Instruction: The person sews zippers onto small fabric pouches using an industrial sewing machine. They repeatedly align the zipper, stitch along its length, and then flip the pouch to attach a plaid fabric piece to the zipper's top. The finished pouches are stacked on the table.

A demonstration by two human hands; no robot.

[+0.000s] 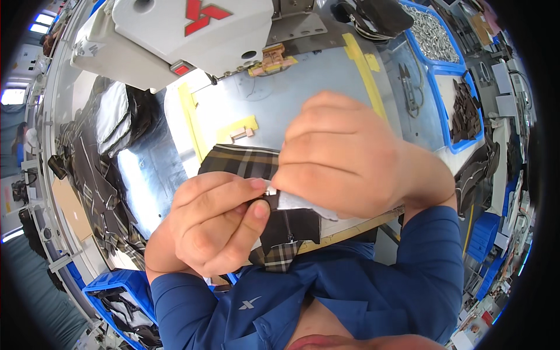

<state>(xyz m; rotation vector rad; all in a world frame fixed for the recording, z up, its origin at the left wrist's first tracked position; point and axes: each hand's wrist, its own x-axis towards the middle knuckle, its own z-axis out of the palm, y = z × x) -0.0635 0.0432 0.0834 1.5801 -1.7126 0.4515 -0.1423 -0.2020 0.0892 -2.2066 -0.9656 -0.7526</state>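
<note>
Now, left hand [224,219]: finger and thumb pinch a dark strip [272,202].
Right hand [341,154]: curled; can't tell its hold.
Plaid cloth [236,160]: under both hands, near side; likely soft, light; hold edges.

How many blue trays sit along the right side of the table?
2: the far tray, full of small silvery pieces, and the near tray, just below it in the picture, holding dark pieces.

A sewing workshop: a bulky white sewing machine [192,35] stands on the far side, dark plaid fabric [93,169] lies heaped left, and a blue plastic bin [416,46] far right holds small silver metal parts [433,36].
</note>
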